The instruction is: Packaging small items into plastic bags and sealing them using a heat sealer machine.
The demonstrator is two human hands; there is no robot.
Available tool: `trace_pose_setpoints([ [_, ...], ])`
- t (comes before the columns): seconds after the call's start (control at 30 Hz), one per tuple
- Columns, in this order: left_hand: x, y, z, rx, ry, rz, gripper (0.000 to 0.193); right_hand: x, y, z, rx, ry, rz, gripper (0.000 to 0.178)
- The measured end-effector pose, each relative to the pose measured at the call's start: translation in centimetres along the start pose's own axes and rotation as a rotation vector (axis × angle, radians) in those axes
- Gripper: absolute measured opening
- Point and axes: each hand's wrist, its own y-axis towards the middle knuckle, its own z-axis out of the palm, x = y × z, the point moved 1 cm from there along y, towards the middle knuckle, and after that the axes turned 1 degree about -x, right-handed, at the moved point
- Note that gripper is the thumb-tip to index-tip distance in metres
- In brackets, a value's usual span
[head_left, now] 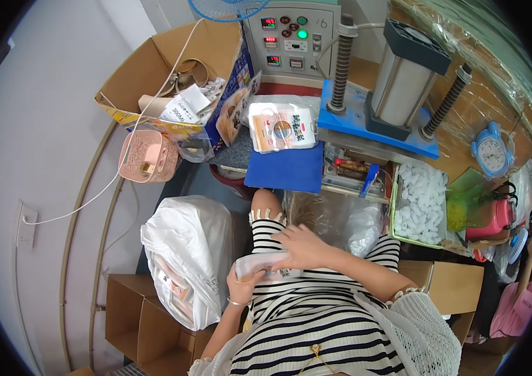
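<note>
Over my lap, my left hand point(242, 286) is closed around the near left end of a whitish printed plastic pouch point(258, 262). My right hand point(306, 248) lies across the pouch's right end. Its fingers are stretched out and a little apart above the pouch, and its thumb side is close to the plastic. Whether the thumb presses on it I cannot tell. Ahead of my hands, a stack of similar white printed pouches point(283, 127) rests by a blue pad point(284, 170). To the left stands a bulging white plastic bag point(194, 257) with printed packages showing in it.
Ahead right is a press with a blue plate point(375, 119), before a control panel point(292, 44). A box of small white plastic pieces point(421, 202) and a blue clock point(492, 153) are at right. At left are a large carton point(134, 69), a pink basket point(148, 156) and open cardboard boxes point(153, 329).
</note>
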Motion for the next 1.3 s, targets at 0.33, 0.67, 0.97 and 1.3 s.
trace_pose_setpoints([
  [0.33, -6.4, -0.6, 1.2, 0.081, -0.012, -0.006, 0.04, 15.3, -3.6, -19.2, -0.258, 1.82, -1.171, 0.065],
  [0.67, -3.8, -1.5, 2.5, 0.145, 0.104, 0.097, 0.041, 19.4, -7.4, -20.5, -0.405, 1.711, -0.684, 0.066],
  [0.97, -3.5, 0.6, 0.9, 0.026, -0.2, 0.003, 0.04, 11.9, -3.8, -13.9, -0.011, 1.269, -0.716, 0.012],
  [1.3, -11.2, 19.1, 3.8, 0.095, -0.04, 0.205, 0.04, 1.1, -12.4, -4.8, -0.275, 1.259, 0.646, 0.011],
])
